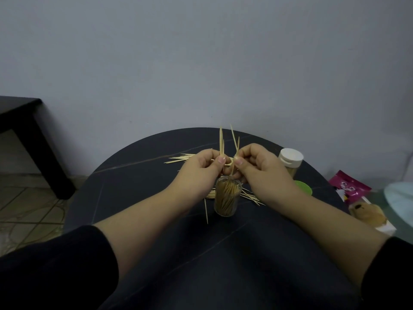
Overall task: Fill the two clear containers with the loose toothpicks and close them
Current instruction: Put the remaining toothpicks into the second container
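Open container [227, 199] is stood upright near the middle of the round worktop [125, 175], filled with toothpicks on end. Left hand [199, 167] and right hand [266, 168] are held side by side just behind and above its mouth. A few toothpicks [221, 142] are pinched upright in each grip. Loose toothpicks [181, 158] are scattered behind the left hand. Further toothpicks [252, 196] are spread just right of the container, and a single toothpick [206, 211] is laid at its left. Capped container [290, 162] is placed at far right, with a loose cap [304, 186] in front of it. A packet [350, 186] is seen beyond the worktop's right edge, and a side table [20, 113] far left.
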